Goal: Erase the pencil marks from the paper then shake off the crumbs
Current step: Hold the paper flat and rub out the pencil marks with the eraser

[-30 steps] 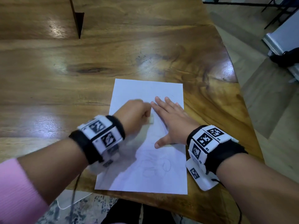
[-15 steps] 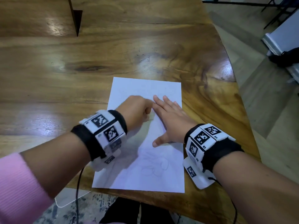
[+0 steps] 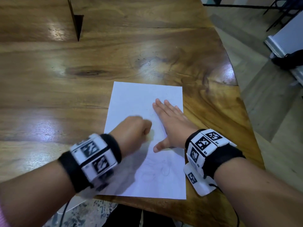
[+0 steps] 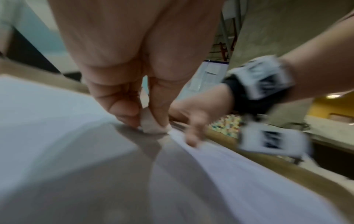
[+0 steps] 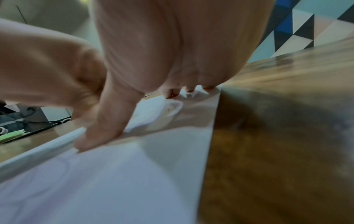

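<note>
Erasing is underway: left hand (image 3: 131, 130) is pinching the eraser (image 4: 150, 123) against the paper (image 3: 139, 102), right hand (image 3: 170, 126) is pressing flat, fingers straight; pencil scribbles (image 3: 157, 171) nearer the person are probably awaiting rubbing next

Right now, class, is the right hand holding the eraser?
No, the right hand lies flat with straight fingers on the paper, while the left hand pinches the eraser.

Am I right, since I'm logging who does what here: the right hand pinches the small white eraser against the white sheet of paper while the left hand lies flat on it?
Not quite: the hands are swapped. The left hand pinches the small white eraser against the white sheet of paper, and the right hand lies flat on the sheet, fingers straight. The left wrist view shows the pinch; the head view shows the flat hand.
</note>
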The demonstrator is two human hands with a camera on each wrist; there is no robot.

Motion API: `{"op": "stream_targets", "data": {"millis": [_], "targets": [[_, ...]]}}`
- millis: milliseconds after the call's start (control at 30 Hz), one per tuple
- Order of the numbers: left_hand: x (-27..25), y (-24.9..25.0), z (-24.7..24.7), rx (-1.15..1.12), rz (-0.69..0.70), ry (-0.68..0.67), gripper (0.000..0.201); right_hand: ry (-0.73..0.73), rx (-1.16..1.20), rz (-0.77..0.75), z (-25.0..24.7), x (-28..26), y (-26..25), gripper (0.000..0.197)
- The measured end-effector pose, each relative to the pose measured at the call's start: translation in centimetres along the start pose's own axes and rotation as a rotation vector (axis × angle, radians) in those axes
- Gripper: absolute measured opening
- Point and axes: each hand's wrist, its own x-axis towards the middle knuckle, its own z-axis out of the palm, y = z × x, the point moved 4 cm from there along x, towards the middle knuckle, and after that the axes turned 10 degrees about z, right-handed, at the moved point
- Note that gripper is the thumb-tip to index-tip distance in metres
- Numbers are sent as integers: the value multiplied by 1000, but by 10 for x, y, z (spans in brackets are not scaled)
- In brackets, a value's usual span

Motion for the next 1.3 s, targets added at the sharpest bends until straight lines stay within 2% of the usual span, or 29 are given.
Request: {"op": "stream_targets", "data": {"millis": [67,167,300,367,433,500,600,700,900,967,1067,1100,1167,1233,1300], "targets": [[-12,-1,8,-26,32,-47,34,0,-4,-2,0,-1,0,133],[7,-11,-6,-22,-23,66,8,2,-7,-2,-1,-2,-1,133],[37,-16,-24,-1,-118,159,7,1,-5,4,-2,-2,-1,133],[24,-11,-19,-2,-85,113,6,-5,5,11,-1,-1,-1,134],[1,-6,-5,-5,-3,-1,19,-8,12,12,0,-1,0,134],[-16,-9,2,-37,14,-63,24,-6,9,3,-1,-2,0,133],[-1,-21,-14,-47,-79,83,4,-6,-2,1,-1,-2,-1,133],[26,-23,-28,-30,-141,197,8,-2,3,5,-1,-3,-1,133],[-10,8,10,-43,55,-64,12,-10,9,2,-2,-3,-1,134],[0,4,4,-38,23,-34,6,-10,-2,2,-2,-3,-1,134],[29,-5,-14,9,-68,92,9,-3,-15,-2,-2,-3,-2,133],[33,-4,-16,12,-70,95,8,-3,-13,-2,-3,-3,-2,133],[21,1,-9,10,-18,32,5,-12,-5,-2,-2,-4,-1,133],[0,7,2,19,59,-84,14,-12,-1,-7,-2,-4,-1,133],[-2,8,6,22,91,-144,10,-12,-8,-11,-3,-4,-1,133]]}}
